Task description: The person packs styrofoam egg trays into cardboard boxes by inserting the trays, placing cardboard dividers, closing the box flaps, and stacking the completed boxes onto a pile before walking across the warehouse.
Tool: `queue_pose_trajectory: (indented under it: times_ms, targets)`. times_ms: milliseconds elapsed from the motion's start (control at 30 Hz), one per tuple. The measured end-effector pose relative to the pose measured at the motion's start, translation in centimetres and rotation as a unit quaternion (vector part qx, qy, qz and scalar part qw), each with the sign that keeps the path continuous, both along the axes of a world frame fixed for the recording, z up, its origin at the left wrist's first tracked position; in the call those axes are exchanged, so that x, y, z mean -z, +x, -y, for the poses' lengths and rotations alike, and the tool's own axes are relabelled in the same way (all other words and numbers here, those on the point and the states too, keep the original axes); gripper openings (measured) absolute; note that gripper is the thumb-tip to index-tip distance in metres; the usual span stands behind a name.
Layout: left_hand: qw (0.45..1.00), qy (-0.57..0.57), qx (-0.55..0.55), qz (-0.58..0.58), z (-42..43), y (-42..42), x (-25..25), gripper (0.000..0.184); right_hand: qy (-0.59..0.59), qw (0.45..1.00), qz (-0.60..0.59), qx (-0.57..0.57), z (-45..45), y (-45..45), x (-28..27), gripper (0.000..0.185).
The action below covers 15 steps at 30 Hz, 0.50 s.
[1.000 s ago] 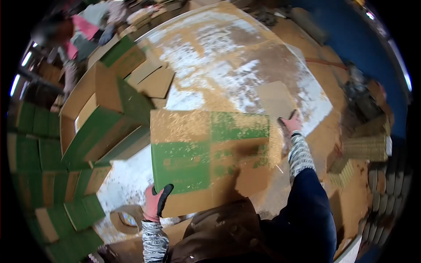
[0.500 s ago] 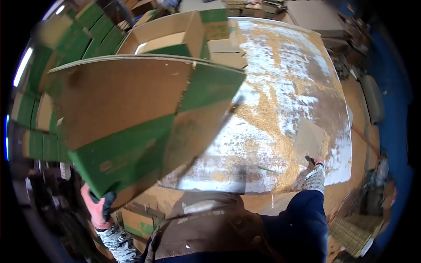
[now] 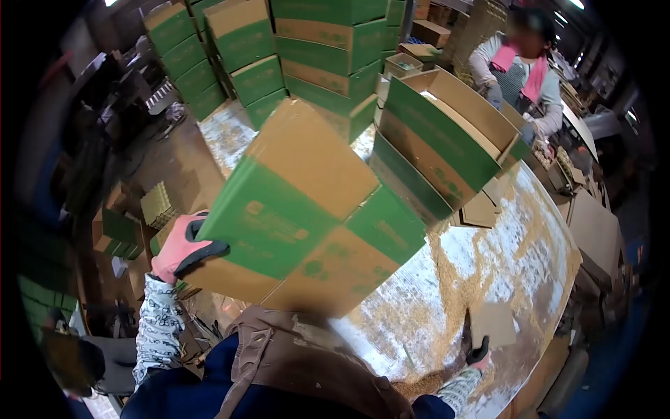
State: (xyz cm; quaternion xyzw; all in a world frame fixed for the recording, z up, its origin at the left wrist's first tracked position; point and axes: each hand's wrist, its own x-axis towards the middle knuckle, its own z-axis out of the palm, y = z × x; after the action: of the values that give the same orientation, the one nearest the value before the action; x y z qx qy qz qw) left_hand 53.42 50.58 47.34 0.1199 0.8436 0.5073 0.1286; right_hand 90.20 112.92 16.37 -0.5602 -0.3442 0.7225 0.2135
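Note:
My left hand [image 3: 183, 250], in a pink and black glove, is closed on the left edge of a flattened green and brown cardboard box [image 3: 279, 220]. The box is tilted in front of my body and hides part of the table. At the lower right, my right hand [image 3: 479, 354], gloved as well, grips a small piece of plain cardboard [image 3: 494, 322] at its near edge. That piece is over the table [image 3: 391, 314], which has a worn white top. Yellow-brown shavings [image 3: 447, 279] are scattered around it, with a darker heap near my right forearm.
An open green and brown carton [image 3: 447, 143] stands on the far side of the table. Stacked cartons [image 3: 317, 52] rise behind it. Another person [image 3: 523, 77] with a pink scarf works at the far right. Flat cardboard [image 3: 593, 234] lies beyond the table's right edge.
My view has swung left, bringing the stacks and the other person into sight. The flattened box has turned to show more of its printed face. Both hands keep their holds.

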Motion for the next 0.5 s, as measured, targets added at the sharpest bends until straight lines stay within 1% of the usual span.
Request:
queue_pose_trajectory:
  times_ms: [67, 100, 133, 167, 200, 233, 300, 333, 367, 400, 433, 467, 500]
  targets:
    - [0.996, -0.052, 0.065, 0.019, 1.2, -1.1, 0.2, 0.05, -0.014, 0.996, -0.043, -0.073, -0.1, -5.8, -3.1, 0.053]
    - [0.992, -0.077, 0.098, 0.029, 1.8, -1.4, 0.5, 0.06, 0.0, 0.992, -0.019, -0.125, -0.1, -8.7, -4.3, 0.053]
    - [0.999, -0.014, -0.038, -0.006, 2.2, -0.1, 1.5, 0.054, 0.039, 0.977, 0.032, -0.208, -0.2, -11.4, -4.5, 0.06]
    - [1.0, -0.024, -0.018, 0.006, 1.6, 0.0, 0.5, 0.051, 0.081, 0.95, 0.083, -0.291, -0.3, -14.3, -4.8, 0.068]
    - [0.999, -0.035, 0.003, 0.019, 1.1, 0.1, -0.4, 0.049, 0.201, 0.925, -0.019, -0.322, 1.2, -16.7, -5.8, 0.07]
    - [0.995, -0.073, 0.064, 0.017, 0.7, -0.2, -1.5, 0.05, 0.312, 0.877, -0.121, -0.344, 4.3, -18.5, -7.5, 0.074]
    - [0.984, -0.044, 0.162, -0.065, 1.6, -1.5, 0.2, 0.05, 0.44, 0.786, -0.183, -0.394, 13.4, -21.9, -17.5, 0.081]
    - [0.97, -0.031, 0.215, -0.106, 1.9, -2.3, 1.4, 0.05, 0.487, 0.736, -0.152, -0.445, 14.6, -22.5, -18.8, 0.099]
    - [0.963, -0.044, 0.248, -0.097, 1.7, -3.3, 2.1, 0.054, 0.475, 0.724, -0.169, -0.471, 16.2, -22.9, -20.4, 0.102]
    - [0.952, -0.017, 0.294, -0.082, 1.6, -5.8, 3.1, 0.055, 0.466, 0.718, -0.075, -0.512, 16.9, -23.5, -21.2, 0.099]
    - [0.943, -0.02, 0.326, -0.061, 1.2, -7.6, 3.1, 0.056, 0.454, 0.704, 0.019, -0.546, 16.8, -23.2, -21.4, 0.096]
    - [0.945, 0.012, 0.327, -0.025, 1.1, -9.8, 3.5, 0.056, 0.452, 0.701, 0.061, -0.548, 14.5, -21.4, -19.3, 0.092]
    - [0.944, 0.047, 0.325, 0.012, 1.2, -11.9, 4.6, 0.056, 0.485, 0.694, 0.09, -0.524, 14.4, -19.3, -19.1, 0.089]
